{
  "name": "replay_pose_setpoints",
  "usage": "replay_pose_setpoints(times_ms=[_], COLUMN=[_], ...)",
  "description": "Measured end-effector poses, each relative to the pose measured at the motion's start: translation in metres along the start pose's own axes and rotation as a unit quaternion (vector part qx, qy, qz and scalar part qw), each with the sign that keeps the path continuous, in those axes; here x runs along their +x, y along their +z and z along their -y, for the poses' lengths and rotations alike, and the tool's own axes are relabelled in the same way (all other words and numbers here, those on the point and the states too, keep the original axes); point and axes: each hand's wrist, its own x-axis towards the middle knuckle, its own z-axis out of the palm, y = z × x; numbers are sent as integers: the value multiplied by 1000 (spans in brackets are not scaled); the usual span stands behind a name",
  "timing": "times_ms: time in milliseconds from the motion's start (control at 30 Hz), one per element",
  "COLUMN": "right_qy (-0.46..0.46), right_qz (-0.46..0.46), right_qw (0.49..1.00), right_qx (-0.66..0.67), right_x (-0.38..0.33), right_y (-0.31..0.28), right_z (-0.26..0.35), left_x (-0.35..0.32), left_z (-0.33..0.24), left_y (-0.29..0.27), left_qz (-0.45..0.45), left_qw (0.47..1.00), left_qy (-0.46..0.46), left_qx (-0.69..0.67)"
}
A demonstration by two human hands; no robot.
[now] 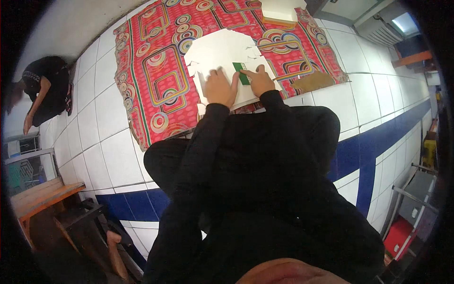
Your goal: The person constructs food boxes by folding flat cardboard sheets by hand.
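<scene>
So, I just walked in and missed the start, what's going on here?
Someone seated has both hands over a notched white card sheet, laid on a red patterned mat. The left hand lies on it, thumb beside a green rectangle; the right hand touches that rectangle. A white box sits near the mat's far edge.

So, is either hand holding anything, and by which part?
A grip cannot be told: the left hand rests on the white cardboard sheet with notched edges, and the right hand has its index finger on the green rectangular patch.
</scene>
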Motion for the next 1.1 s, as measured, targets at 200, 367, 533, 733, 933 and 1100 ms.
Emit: replay_pose_setpoints(times_ms=[200,367,533,733,933,1100], right_qy=[-78,200,188,-66,96,143], right_qz=[-60,-40,-61,-234,-155,-114], right_qw=[994,956,924,961,938,900], right_qx=[40,210,326,133,295,395], right_x=[0,-23,-33,-35,-41,-27], right_y=[12,13,-9,-9,-18,5], right_z=[-2,-23,11,24,31,28], left_x=[14,21,23,20,-1,-3], left_z=[34,34,22,17,-4,12], left_y=[70,75,48,38,25,13], left_qz=[214,182,218,204,219,241], left_qw=[839,699,699,742,864,901], left_qy=[-164,-266,-256,-138,-27,53], left_qx=[-473,-639,-631,-624,-452,-358])
